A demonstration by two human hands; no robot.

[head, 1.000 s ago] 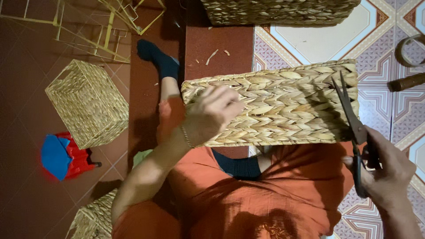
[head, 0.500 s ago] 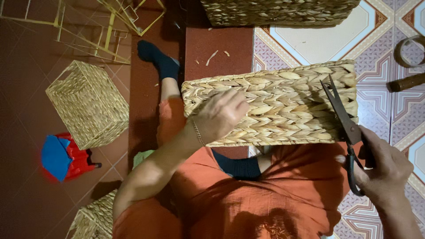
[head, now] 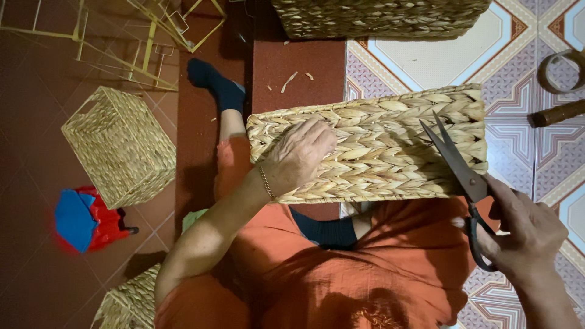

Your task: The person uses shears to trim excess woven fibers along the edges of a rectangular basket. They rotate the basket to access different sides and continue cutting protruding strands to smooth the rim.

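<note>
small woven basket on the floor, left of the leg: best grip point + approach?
Probably the near long rim of the small woven basket, from above. It sits upright and open-topped on the red floor, apart from the left hand and the large basket. Its rim is exposed with clear room inside for fingers. The walls look too wide for a side grasp. A red stool crowds the near corner.
</note>
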